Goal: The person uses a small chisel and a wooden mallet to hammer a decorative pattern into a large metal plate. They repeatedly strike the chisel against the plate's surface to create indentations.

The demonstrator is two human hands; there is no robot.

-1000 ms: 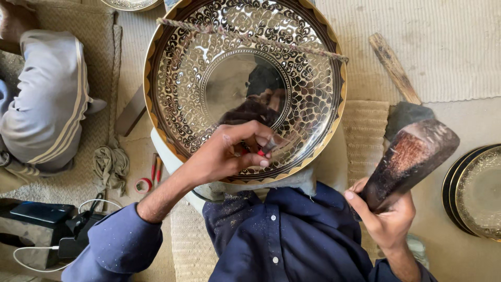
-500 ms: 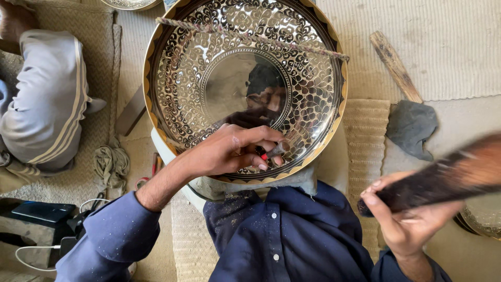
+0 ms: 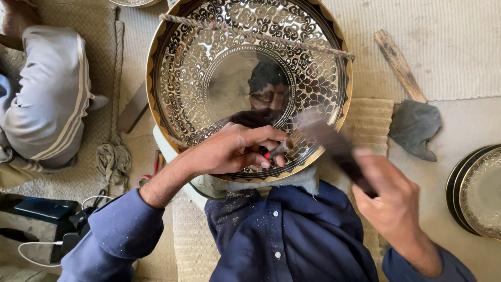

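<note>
A large round brass tray (image 3: pixel 182 62) with engraved floral patterns and a plain mirror-like centre leans against my lap. My left hand (image 3: pixel 229 151) rests on its lower rim, holding a small chisel (image 3: pixel 279 149) with a red band, tip against the pattern. My right hand (image 3: pixel 391 201) grips a dark wooden mallet (image 3: pixel 326 138), blurred by motion, its head close to the chisel's top. A twisted cord (image 3: pixel 250 34) crosses the tray's upper part.
Another person's leg in grey striped trousers (image 3: pixel 47 104) lies at the left. A wooden stick (image 3: pixel 399 65) and grey cloth (image 3: pixel 415 128) lie on the mat at the right. More engraved plates (image 3: pixel 477 190) stack at the right edge. A phone and cables (image 3: pixel 47 209) sit at lower left.
My right hand has swung the mallet from the far right, where it was raised, inward and down toward the chisel. The left hand has stayed on the rim.
</note>
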